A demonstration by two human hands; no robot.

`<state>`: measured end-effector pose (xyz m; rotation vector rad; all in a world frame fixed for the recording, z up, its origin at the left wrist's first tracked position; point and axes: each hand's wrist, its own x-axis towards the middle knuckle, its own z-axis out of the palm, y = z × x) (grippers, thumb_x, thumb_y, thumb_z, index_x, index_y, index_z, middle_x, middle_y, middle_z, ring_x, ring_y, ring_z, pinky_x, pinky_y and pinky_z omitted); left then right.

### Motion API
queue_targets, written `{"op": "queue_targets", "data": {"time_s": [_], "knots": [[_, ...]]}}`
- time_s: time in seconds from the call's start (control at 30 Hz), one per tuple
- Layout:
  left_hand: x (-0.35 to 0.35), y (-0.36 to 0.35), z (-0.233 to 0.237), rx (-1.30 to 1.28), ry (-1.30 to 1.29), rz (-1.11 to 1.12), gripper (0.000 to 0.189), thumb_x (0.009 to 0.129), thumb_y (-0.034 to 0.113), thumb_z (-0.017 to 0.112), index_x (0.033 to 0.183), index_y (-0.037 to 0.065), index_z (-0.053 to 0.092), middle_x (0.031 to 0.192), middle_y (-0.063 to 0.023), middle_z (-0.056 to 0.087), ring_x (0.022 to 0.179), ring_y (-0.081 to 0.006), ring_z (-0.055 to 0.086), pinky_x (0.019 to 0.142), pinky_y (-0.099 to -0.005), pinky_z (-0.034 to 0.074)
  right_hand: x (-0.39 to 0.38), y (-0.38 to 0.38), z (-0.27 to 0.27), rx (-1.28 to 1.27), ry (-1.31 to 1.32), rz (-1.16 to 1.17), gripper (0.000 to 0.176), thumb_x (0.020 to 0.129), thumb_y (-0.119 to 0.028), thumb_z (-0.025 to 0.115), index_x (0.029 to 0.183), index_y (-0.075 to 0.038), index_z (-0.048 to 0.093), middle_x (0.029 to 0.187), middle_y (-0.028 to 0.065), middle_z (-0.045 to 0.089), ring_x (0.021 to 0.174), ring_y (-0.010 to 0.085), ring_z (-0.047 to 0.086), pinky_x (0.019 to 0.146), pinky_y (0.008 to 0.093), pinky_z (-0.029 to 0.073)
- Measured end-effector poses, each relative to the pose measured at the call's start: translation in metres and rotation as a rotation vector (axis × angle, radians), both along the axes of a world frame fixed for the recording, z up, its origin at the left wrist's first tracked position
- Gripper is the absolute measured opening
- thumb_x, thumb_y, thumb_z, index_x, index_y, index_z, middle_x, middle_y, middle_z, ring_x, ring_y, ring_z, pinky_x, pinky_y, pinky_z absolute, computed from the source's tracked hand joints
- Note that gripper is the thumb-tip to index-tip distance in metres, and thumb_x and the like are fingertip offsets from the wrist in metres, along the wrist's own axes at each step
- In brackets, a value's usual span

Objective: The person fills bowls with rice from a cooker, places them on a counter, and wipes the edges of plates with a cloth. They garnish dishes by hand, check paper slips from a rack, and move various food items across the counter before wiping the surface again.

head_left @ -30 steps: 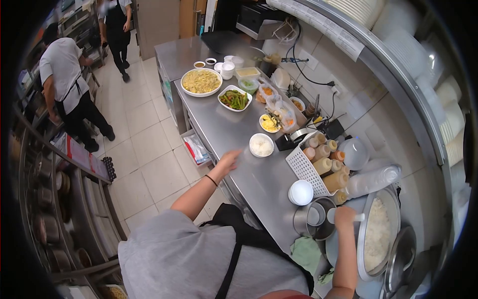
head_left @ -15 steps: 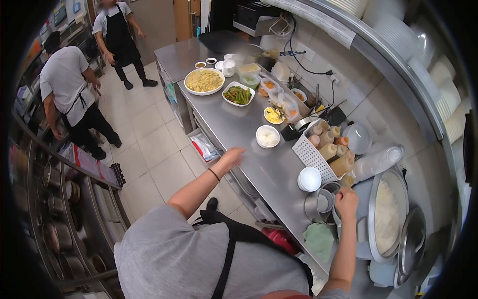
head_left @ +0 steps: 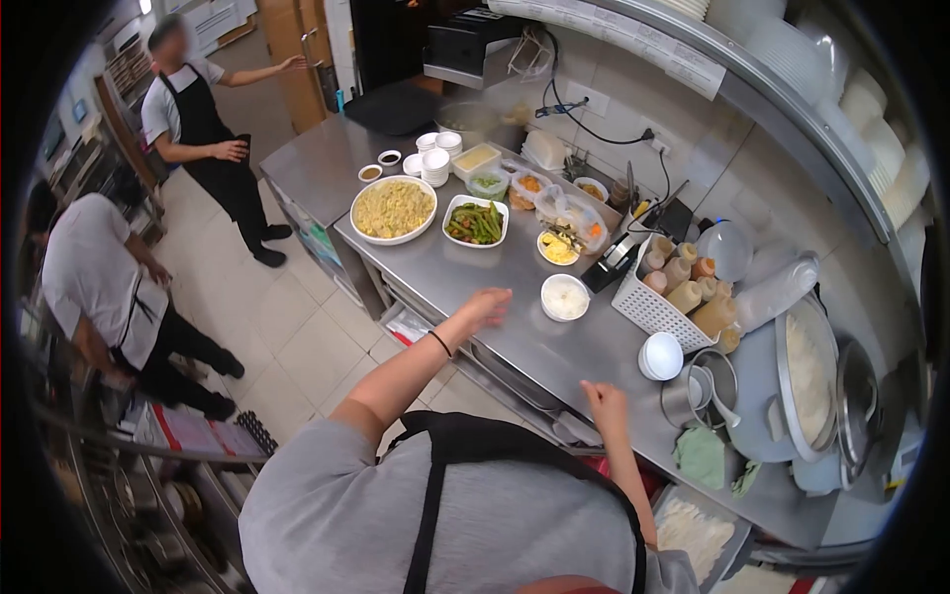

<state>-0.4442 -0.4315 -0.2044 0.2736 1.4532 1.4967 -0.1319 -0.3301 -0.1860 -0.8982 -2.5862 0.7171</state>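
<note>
My left hand (head_left: 485,309) hovers at the front edge of the steel counter (head_left: 411,267), fingers apart and nothing in it. A white bowl of rice (head_left: 565,297) stands to its right. Nearer to me, my right hand (head_left: 606,408) is curled over the counter; whether it holds anything is hidden. To its right are a stacked white bowl (head_left: 660,355), a metal pot with a ladle (head_left: 687,396) and a green cloth (head_left: 700,456). Farther up the counter sit a large bowl of yellow food (head_left: 394,209), a dish of green vegetables (head_left: 476,222) and a small bowl of yellow pieces (head_left: 558,248).
A basket of sauce bottles (head_left: 665,310) stands against the wall, with a large rice container (head_left: 809,381) beyond it. Two people, one in a black apron (head_left: 198,148) and one bending (head_left: 94,262), stand on the floor at the left. Shelves hang overhead.
My right hand has moved left, away from the metal pot. The view has shifted, and the aproned person now stretches an arm out. The other person bends lower.
</note>
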Motion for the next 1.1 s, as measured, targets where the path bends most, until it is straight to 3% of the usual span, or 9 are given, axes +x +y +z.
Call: {"op": "queue_targets", "data": {"time_s": [0.17, 0.3, 0.37, 0.5, 0.57, 0.77, 0.87, 1.07, 1.1], "knots": [[-0.033, 0.003, -0.001, -0.088, 0.024, -0.116, 0.04, 0.08, 0.027, 0.057, 0.114, 0.006, 0.049, 0.107, -0.0068, 0.051, 0.092, -0.0217, 0.05, 0.077, -0.0354, 0.046, -0.061, -0.047, -0.039, -0.042, 0.388, -0.06, 0.022, 0.074, -0.018, 0.062, 0.064, 0.0, 0.056, 0.057, 0.0148, 0.053, 0.051, 0.0258, 0.052, 0.049, 0.0341, 0.038], [-0.042, 0.02, -0.019, -0.098, 0.014, -0.261, 0.046, 0.081, 0.029, 0.057, 0.119, 0.008, 0.044, 0.109, -0.0074, 0.05, 0.091, -0.0219, 0.05, 0.077, -0.0362, 0.046, -0.058, -0.069, -0.043, -0.168, 0.296, -0.121, 0.02, 0.072, -0.018, 0.065, 0.067, 0.0, 0.058, 0.054, 0.0119, 0.055, 0.049, 0.0206, 0.054, 0.049, 0.0306, 0.041], [-0.038, 0.031, -0.028, -0.097, -0.011, -0.309, 0.05, 0.081, 0.03, 0.056, 0.123, 0.009, 0.04, 0.112, -0.0088, 0.047, 0.092, -0.0232, 0.05, 0.077, -0.037, 0.046, -0.048, -0.073, -0.034, -0.189, -0.065, -0.213, 0.022, 0.072, -0.02, 0.067, 0.068, 0.0, 0.06, 0.056, 0.0104, 0.057, 0.051, 0.017, 0.055, 0.051, 0.0286, 0.043], [-0.017, 0.044, -0.028, -0.075, -0.123, -0.385, 0.062, 0.081, 0.036, 0.056, 0.13, 0.012, 0.029, 0.121, -0.0132, 0.039, 0.096, -0.0279, 0.05, 0.08, -0.0408, 0.045, -0.02, -0.074, -0.052, -0.321, -0.076, -0.349, 0.023, 0.072, -0.023, 0.068, 0.074, -0.001, 0.061, 0.057, 0.009, 0.057, 0.053, 0.0147, 0.055, 0.052, 0.0275, 0.044], [-0.009, 0.056, -0.034, -0.037, -0.174, -0.337, 0.066, 0.079, 0.041, 0.057, 0.132, 0.015, 0.027, 0.124, -0.0127, 0.037, 0.098, -0.0279, 0.049, 0.081, -0.0407, 0.044, -0.006, -0.071, -0.065, -0.334, 0.188, -0.336, 0.025, 0.073, -0.025, 0.067, 0.081, -0.002, 0.061, 0.061, 0.009, 0.059, 0.055, 0.0136, 0.055, 0.053, 0.0261, 0.044], [0.005, 0.086, -0.029, 0.152, -0.383, -0.362, 0.054, 0.085, 0.038, 0.049, 0.13, 0.014, 0.031, 0.13, -0.0156, 0.033, 0.105, -0.0309, 0.047, 0.087, -0.0437, 0.041, 0.031, -0.066, -0.037, -0.245, -0.023, -0.39, 0.026, 0.075, -0.024, 0.064, 0.088, -0.002, 0.061, 0.074, 0.0137, 0.063, 0.066, 0.0223, 0.061, 0.061, 0.0311, 0.047], [0.014, 0.105, -0.032, 0.12, -0.426, -0.264, 0.045, 0.084, 0.039, 0.05, 0.121, 0.017, 0.039, 0.117, -0.0104, 0.045, 0.089, -0.0297, 0.053, 0.08, -0.0406, 0.045, 0.034, -0.068, -0.022, -0.261, 0.044, -0.319, 0.029, 0.076, -0.027, 0.062, 0.091, -0.002, 0.06, 0.081, 0.016, 0.062, 0.073, 0.0255, 0.061, 0.064, 0.0327, 0.048], [0.065, 0.118, -0.019, 0.138, -0.551, 0.046, 0.052, 0.084, 0.034, 0.051, 0.123, 0.004, 0.036, 0.131, -0.0192, 0.022, 0.109, -0.0354, 0.043, 0.088, -0.0443, 0.042, 0.038, -0.067, 0.023, -0.371, 0.15, -0.173, 0.023, 0.076, -0.024, 0.06, 0.087, -0.004, 0.062, 0.079, 0.0152, 0.06, 0.071, 0.0281, 0.059, 0.064, 0.0348, 0.045], [0.076, 0.119, -0.028, 0.052, -0.497, 0.051, 0.058, 0.083, 0.031, 0.052, 0.129, 0.005, 0.027, 0.129, -0.019, 0.029, 0.111, -0.0337, 0.043, 0.088, -0.0446, 0.041, 0.046, -0.064, 0.035, -0.382, 0.149, -0.191, 0.023, 0.076, -0.024, 0.06, 0.087, -0.004, 0.062, 0.079, 0.0152, 0.06, 0.071, 0.0281, 0.059, 0.064, 0.0348, 0.045]]}}
